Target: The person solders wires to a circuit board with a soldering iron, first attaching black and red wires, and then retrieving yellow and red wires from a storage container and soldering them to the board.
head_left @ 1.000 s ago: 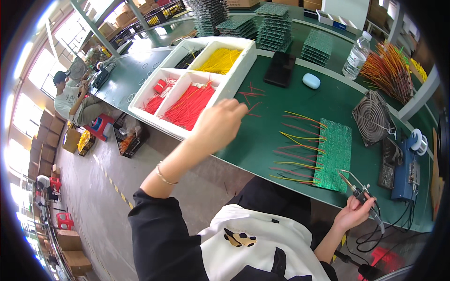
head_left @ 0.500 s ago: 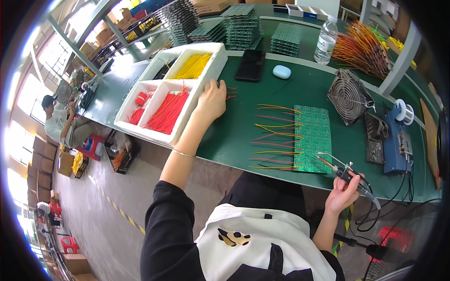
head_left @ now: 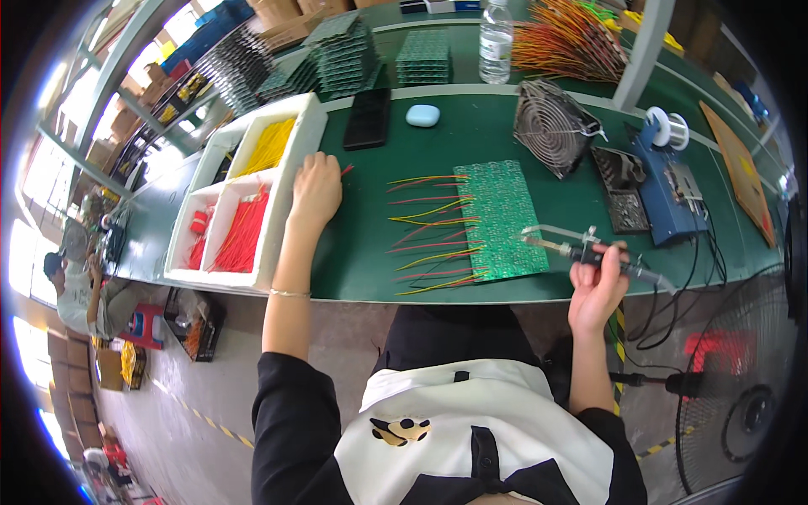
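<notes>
My left hand (head_left: 317, 190) lies against the right wall of a white foam box (head_left: 300, 153), its fingers bent down and closed. Short red wire ends (head_left: 347, 170) poke out beside its fingertips. In my right hand (head_left: 598, 286) is a soldering iron (head_left: 584, 252) with a thin curved metal feed tube, its tip pointing left over the right part of a green circuit board (head_left: 502, 210). Red and yellow wires (head_left: 431, 220) stick out in a row from the board's left edge. The box's compartments hold red wires (head_left: 242, 231) and yellow wires (head_left: 269, 145).
Behind the board are a black phone (head_left: 367, 119), a light-blue case (head_left: 422, 115) and a water bottle (head_left: 496, 44). A fan (head_left: 551, 128), a blue soldering station (head_left: 669, 185) and a solder spool (head_left: 667, 128) stand right. Stacked boards (head_left: 343, 55) fill the back; a person (head_left: 80, 290) sits far left.
The whole view has shifted, moving the table leftward in the picture. Fewer red wires show beside my left hand. The soldering iron's tip has moved farther up the board.
</notes>
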